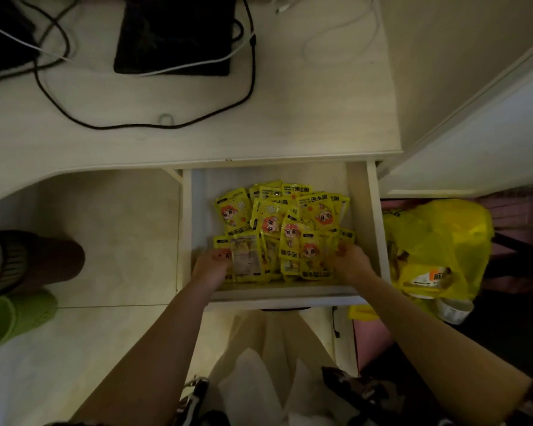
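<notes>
An open white drawer (293, 295) under the desk holds a pile of several yellow snack packets (285, 229) printed with a cartoon face. My left hand (211, 267) is at the pile's near left edge, fingers curled around the packets there. My right hand (351, 261) is at the near right edge, fingers curled against the packets on that side. Both hands bracket the front row of packets inside the drawer. The fingertips are partly hidden by the packets.
The pale desk top (197, 124) carries a black tablet (174, 35) and black and white cables (154, 124). A yellow plastic bag (437, 241) with goods lies right of the drawer. At left stand a person's leg and green shoe (16, 315).
</notes>
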The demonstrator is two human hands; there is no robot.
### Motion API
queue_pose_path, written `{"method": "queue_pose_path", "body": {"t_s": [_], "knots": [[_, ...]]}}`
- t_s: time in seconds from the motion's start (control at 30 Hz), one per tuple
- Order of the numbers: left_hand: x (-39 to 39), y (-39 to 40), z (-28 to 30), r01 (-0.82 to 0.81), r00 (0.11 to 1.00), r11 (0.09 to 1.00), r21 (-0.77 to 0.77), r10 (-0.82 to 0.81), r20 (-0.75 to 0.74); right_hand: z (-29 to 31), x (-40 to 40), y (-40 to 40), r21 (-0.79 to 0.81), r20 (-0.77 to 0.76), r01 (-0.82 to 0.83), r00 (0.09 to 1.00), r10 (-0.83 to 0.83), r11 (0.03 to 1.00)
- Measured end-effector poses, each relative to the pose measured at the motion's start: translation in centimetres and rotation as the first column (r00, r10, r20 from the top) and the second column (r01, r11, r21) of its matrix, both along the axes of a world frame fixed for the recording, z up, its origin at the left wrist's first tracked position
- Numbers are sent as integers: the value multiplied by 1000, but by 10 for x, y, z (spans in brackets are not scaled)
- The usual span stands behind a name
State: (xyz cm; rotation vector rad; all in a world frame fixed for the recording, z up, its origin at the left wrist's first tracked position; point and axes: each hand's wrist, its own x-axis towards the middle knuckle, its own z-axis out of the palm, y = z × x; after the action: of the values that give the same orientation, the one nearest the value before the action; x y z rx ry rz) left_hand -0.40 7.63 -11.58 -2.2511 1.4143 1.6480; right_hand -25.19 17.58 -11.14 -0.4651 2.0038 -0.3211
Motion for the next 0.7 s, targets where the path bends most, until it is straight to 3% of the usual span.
{"method": "queue_pose_path", "body": {"t_s": [0.17,0.33,0.5,0.7], "knots": [[17,3,37,-22,999,999,-28,21,-41,28,6,-4,-13,-47,-134,990,133,991],[37,15,63,19,1000,985,-171,-17,10,57,34,-18,-80,-93,-344,937,337,935],[69,37,81,54,997,958,-283,-35,71,76,84,-32,-92,-265,-705,698,665,703],[123,64,97,246,955,907,-342,-166,245,87,162,-41,-126,-325,-856,513,795,501]]}}
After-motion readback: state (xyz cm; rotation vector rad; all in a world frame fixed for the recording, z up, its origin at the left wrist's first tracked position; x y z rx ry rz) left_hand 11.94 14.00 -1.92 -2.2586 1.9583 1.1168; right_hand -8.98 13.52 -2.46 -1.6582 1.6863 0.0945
